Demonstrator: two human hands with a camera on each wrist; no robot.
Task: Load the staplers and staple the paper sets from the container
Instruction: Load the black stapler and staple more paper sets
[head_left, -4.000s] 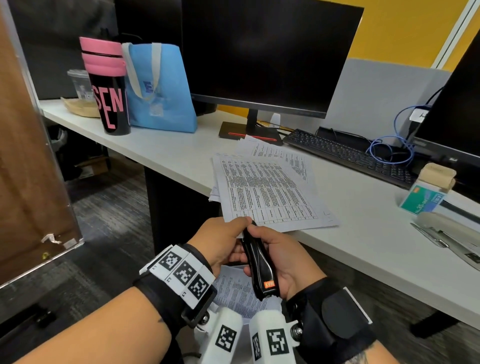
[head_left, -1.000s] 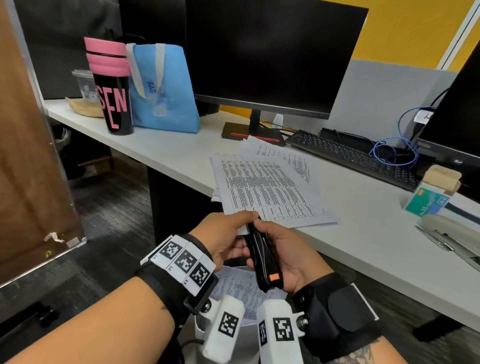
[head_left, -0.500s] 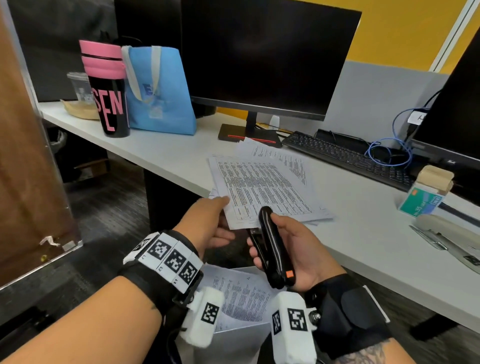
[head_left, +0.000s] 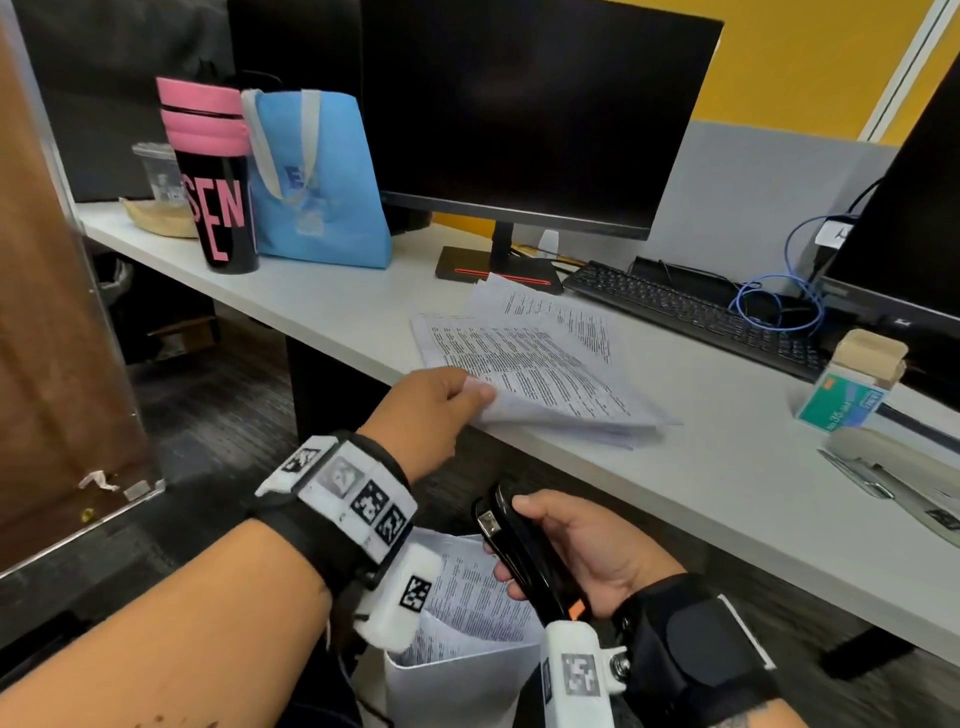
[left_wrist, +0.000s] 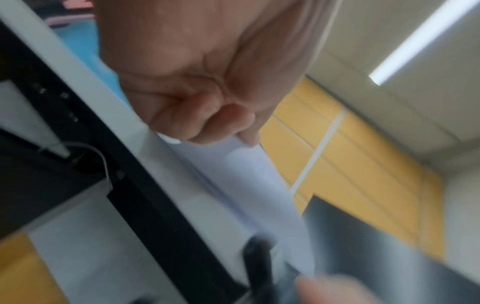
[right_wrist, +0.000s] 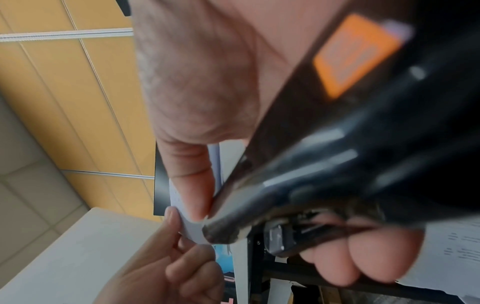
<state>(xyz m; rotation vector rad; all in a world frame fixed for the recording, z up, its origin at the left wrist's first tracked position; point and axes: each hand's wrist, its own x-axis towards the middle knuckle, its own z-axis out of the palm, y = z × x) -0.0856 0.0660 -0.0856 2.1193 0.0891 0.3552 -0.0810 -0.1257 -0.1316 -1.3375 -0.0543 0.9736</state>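
Observation:
A black stapler (head_left: 524, 556) with an orange label is gripped in my right hand (head_left: 576, 551), held below the desk edge over a white container (head_left: 457, 686) of printed sheets. The right wrist view shows the stapler (right_wrist: 337, 144) close up with fingers curled round it. My left hand (head_left: 441, 405) pinches the near corner of a printed paper set (head_left: 530, 374) that lies on the white desk (head_left: 727, 467) and lifts that corner a little. In the left wrist view the left hand's fingers (left_wrist: 202, 121) pinch the paper (left_wrist: 249, 174).
On the desk stand a monitor (head_left: 519, 104), a keyboard (head_left: 691, 312), a pink and black tumbler (head_left: 213, 171) and a blue bag (head_left: 317, 176). At the right lie a green staple box (head_left: 841, 405) and a grey stapler (head_left: 893, 473).
My left hand let go of the black stapler, moved up to the desk and took hold of the paper set's corner. The right hand sank lower with the stapler.

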